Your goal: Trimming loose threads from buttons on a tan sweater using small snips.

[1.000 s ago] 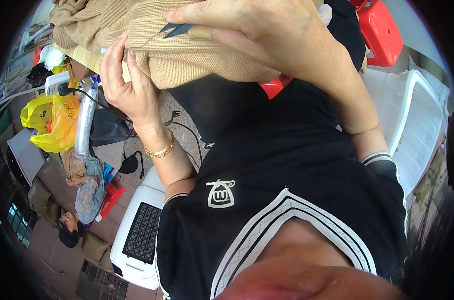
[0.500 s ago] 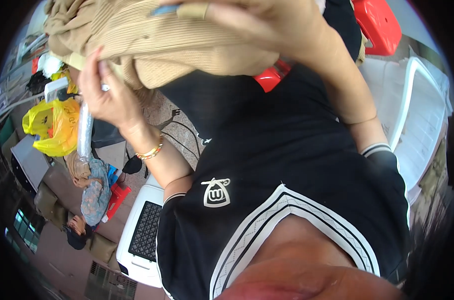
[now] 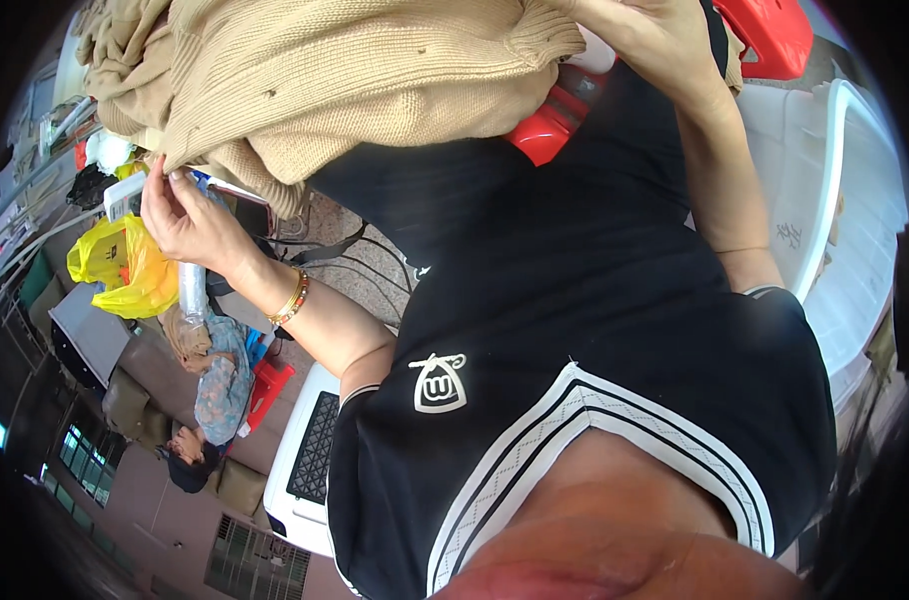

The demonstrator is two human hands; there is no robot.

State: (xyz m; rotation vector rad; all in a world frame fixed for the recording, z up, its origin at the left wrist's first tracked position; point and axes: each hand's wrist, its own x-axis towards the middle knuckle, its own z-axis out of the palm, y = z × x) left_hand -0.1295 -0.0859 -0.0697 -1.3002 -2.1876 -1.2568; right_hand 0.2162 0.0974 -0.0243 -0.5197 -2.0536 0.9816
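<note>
A tan ribbed knit sweater (image 3: 375, 90) spreads across my lap at the top of the view, with a few small dark spots on its surface. At its lower left edge, the thumb and fingertips of my left hand (image 3: 190, 215) pinch the knit. My right hand (image 3: 660, 40) is at the sweater's upper right, where the fabric gathers toward the fingers. The top edge of the picture cuts off part of that hand, but its fingers look closed on the knit.
A translucent plastic bin (image 3: 825, 200) stands at my right. Red plastic pieces (image 3: 545, 130) show beside my leg. At left are a yellow plastic bag (image 3: 125, 265), black cables (image 3: 360, 265), a white box with a dark grille (image 3: 310, 460) and another person (image 3: 220, 400) seated with tan cloth.
My right hand has moved up and right, and the blue item by its fingers is out of sight. My left hand has shifted slightly down and left, and the knit lies more spread out.
</note>
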